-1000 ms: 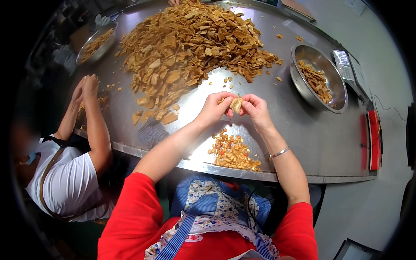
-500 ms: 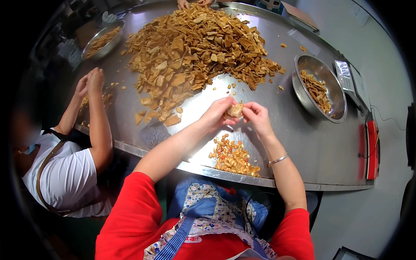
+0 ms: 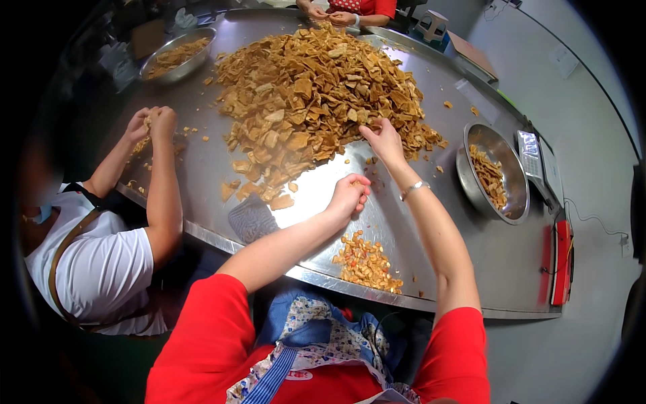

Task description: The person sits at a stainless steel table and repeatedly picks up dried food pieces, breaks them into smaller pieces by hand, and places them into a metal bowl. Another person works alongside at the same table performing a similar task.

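A large heap of tan, dried-looking flat pieces (image 3: 316, 87) covers the middle of the metal table. At the heap's near edge, my right hand (image 3: 385, 143) has its fingers bent down among the pieces; what they grip cannot be made out. Closer to me, my left hand (image 3: 347, 200) is closed with its fingers curled inward, and its contents are mostly hidden. Below it, near the table's front edge, lies a small pile of yellow-orange bits (image 3: 367, 264). A grey cloth-like bundle (image 3: 252, 219) sits to the left of my left forearm.
A steel bowl (image 3: 517, 202) partly filled with pieces stands at right, beside a scale (image 3: 536, 165). Another filled bowl (image 3: 204, 62) is far left. A co-worker's hands (image 3: 153, 124) work at left; another person's hands (image 3: 330, 15) work at the far edge.
My hands have separated. The right has moved up and away to the heap; the left has drawn back slightly and closed. The piece between them no longer shows. The view has shifted, showing more far side.
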Tool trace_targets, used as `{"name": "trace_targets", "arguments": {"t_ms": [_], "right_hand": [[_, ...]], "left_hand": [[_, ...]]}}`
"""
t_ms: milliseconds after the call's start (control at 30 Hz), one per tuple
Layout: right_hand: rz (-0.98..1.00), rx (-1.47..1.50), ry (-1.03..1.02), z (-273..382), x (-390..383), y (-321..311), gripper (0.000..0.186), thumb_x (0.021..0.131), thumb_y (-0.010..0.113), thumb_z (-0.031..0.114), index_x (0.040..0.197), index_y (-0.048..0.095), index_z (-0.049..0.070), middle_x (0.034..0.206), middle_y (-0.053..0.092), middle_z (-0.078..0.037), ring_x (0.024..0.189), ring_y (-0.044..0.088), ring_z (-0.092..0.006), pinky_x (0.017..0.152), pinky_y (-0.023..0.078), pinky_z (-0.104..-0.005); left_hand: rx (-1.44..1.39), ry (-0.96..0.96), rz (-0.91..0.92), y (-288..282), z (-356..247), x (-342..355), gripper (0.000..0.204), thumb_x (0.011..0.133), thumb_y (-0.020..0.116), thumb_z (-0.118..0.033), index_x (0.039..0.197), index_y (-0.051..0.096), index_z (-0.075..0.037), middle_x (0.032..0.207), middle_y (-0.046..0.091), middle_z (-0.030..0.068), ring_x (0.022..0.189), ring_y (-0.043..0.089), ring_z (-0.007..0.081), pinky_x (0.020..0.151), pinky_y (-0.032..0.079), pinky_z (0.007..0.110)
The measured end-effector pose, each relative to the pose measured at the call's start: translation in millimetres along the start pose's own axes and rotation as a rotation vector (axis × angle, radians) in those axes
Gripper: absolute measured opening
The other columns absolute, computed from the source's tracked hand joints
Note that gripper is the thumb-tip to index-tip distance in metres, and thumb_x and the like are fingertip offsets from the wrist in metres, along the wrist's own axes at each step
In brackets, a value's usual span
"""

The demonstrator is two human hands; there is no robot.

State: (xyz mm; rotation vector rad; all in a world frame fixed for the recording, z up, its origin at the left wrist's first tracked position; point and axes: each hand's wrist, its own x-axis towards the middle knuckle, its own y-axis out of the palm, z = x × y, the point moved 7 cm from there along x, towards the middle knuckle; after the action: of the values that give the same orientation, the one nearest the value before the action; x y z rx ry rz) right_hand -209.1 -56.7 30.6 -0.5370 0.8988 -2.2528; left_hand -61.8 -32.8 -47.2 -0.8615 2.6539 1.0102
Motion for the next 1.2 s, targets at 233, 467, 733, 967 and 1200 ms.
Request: {"name": "trace_targets", "arguments": {"t_ms": [233,467,733,967,1200], "right_hand": [[-0.204,-0.224,-0.303,19.8,26.5,12.0,0.031,0.069,0.067,0.023,0.088,0.051,0.005,0.086,0.052,-0.012,0.073,0.055,-0.0258,0.064,0.044,-0.0335],[0.215,0.605,-0.089,-9.0,-55.7,-4.7,0.019,0.072,0.067,0.012,0.074,0.049,0.004,0.062,0.049,0.003,0.058,0.048,-0.0034,0.049,0.040,-0.0205],[0.410,1.012,0.269,-28.8,-123.8,-6.8,0.015,0.080,0.057,0.006,0.093,0.053,0.000,0.075,0.057,-0.002,0.065,0.054,-0.0083,0.059,0.046,-0.0197],[0.369,0.541,0.063,-38.8,-109.5,-0.5,0.011,0.079,0.059,0.009,0.088,0.057,0.003,0.071,0.057,-0.001,0.057,0.048,-0.0050,0.050,0.038,-0.0186],[-0.088,-0.084,-0.394,0.0,-13.4,-7.8,0.035,0.070,0.066,0.017,0.101,0.056,0.005,0.084,0.057,-0.010,0.072,0.057,-0.0243,0.063,0.047,-0.0340]], "left_hand": [[0.119,0.047,-0.014,5.9,-1.7,0.2,0.006,0.081,0.051,-0.010,0.078,0.050,-0.005,0.057,0.047,0.0011,0.046,0.044,0.0067,0.039,0.032,0.018],[0.004,0.147,-0.120,-3.2,-29.6,-3.0,0.031,0.080,0.061,-0.027,0.101,0.047,-0.007,0.073,0.052,-0.0002,0.062,0.050,0.0076,0.050,0.041,0.019],[0.036,0.092,0.168,4.6,-21.5,8.6,0.014,0.086,0.051,-0.018,0.094,0.049,-0.007,0.078,0.057,0.0047,0.065,0.055,0.0106,0.053,0.046,0.022],[0.064,-0.086,0.113,3.8,-7.9,4.9,0.004,0.084,0.049,-0.008,0.086,0.045,-0.006,0.085,0.057,0.0108,0.073,0.059,0.0167,0.057,0.052,0.026],[-0.032,-0.094,-0.024,0.1,-12.5,1.0,0.039,0.081,0.042,0.003,0.117,0.030,-0.006,0.101,0.053,0.0156,0.078,0.061,0.0253,0.056,0.053,0.028]]}}
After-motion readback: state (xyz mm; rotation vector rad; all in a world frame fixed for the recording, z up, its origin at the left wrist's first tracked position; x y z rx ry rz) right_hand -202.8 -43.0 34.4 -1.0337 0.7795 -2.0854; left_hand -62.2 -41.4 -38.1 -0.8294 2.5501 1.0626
